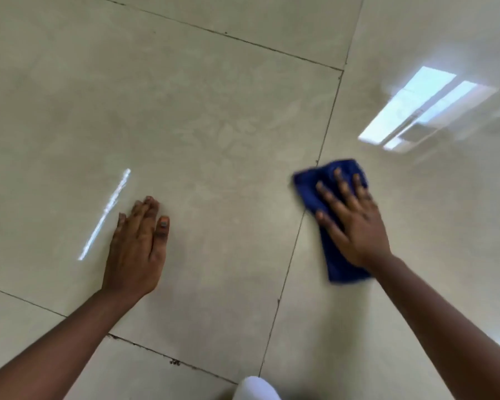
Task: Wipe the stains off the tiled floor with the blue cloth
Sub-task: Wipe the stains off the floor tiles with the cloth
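Observation:
A folded blue cloth (pixel 311 187) lies on the glossy beige tiled floor (pixel 214 125), right of a grout line. My right hand (pixel 351 217) presses flat on top of it, fingers spread, covering its middle. My left hand (pixel 139 243) rests palm down on the large centre tile, fingers together, holding nothing. Small dark specks (pixel 174 362) sit along the near grout line. Faint cloudy marks show on the centre tile ahead of my hands.
Dark grout lines (pixel 326 131) cross the floor. A bright window reflection (pixel 422 108) glares on the right tile and a thin light streak (pixel 104 215) lies left of my left hand. A white rounded shape (pixel 256 389) shows at the bottom edge.

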